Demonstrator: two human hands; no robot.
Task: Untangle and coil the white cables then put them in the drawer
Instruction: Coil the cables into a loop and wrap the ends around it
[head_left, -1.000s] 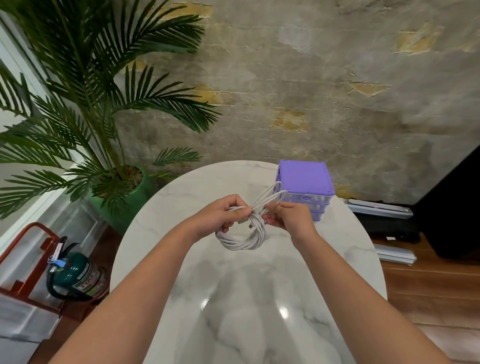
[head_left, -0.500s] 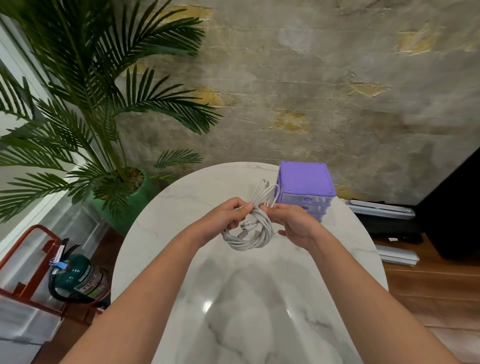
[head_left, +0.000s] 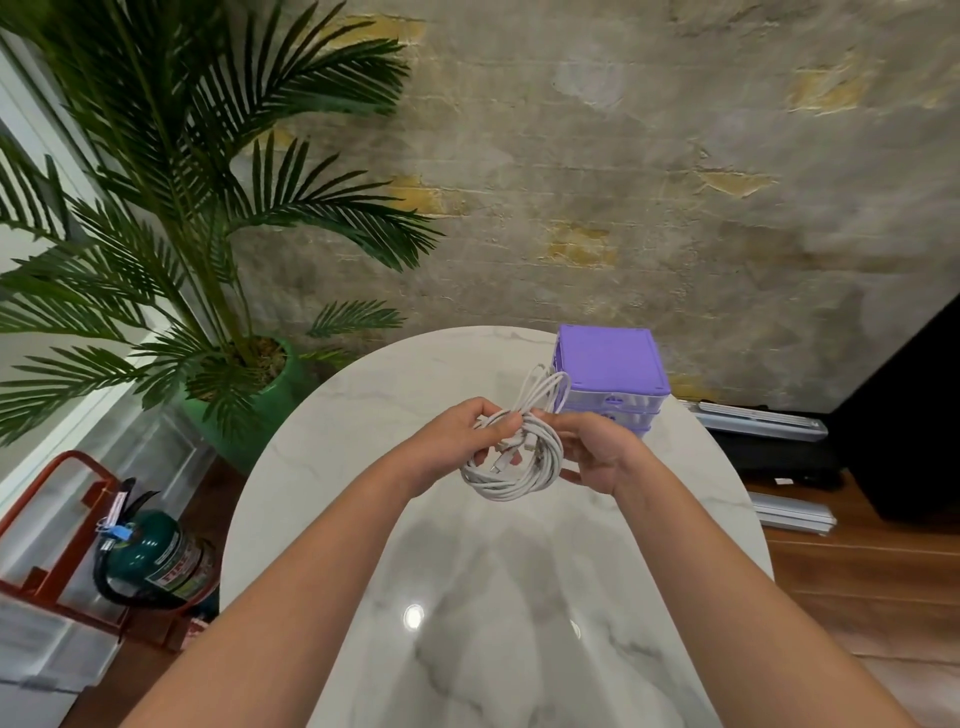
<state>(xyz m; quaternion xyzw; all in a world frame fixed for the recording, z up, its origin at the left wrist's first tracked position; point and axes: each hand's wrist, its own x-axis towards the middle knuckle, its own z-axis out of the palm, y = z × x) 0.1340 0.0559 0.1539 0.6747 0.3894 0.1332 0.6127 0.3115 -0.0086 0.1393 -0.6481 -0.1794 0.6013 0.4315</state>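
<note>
You are holding the bundle of thin white cables (head_left: 511, 457) up in the air above the round white marble-patterned table (head_left: 332, 467), between both hands and well short of the tabletop. Your left hand (head_left: 457, 441) is curling its fingers over the upper left part of the bundle, pinching the strands near the top. Your right hand (head_left: 597, 457) is gripping the bundle from the right, thumb and fingers closing on the strands where they gather.

Most of the cable is already lying in a rough round coil hanging below your fingers, so the untangling looks largely finished. A loose loop is sticking up and away from the coil toward the small purple plastic drawer unit (head_left: 613, 374), and a few connector ends are showing inside the ring, so the coil is not yet tidy or secured. You are probably working on wrapping or tucking that last loop.

The drawer unit is standing at the far edge of the table, just beyond your right hand, and its clear-fronted drawers appear to be pushed in. So the putting-away part is not yet begun: you are going to need a free hand to pull a drawer out before the coil goes in. Whether more than one cable is in the bundle, you cannot tell from here.
</note>
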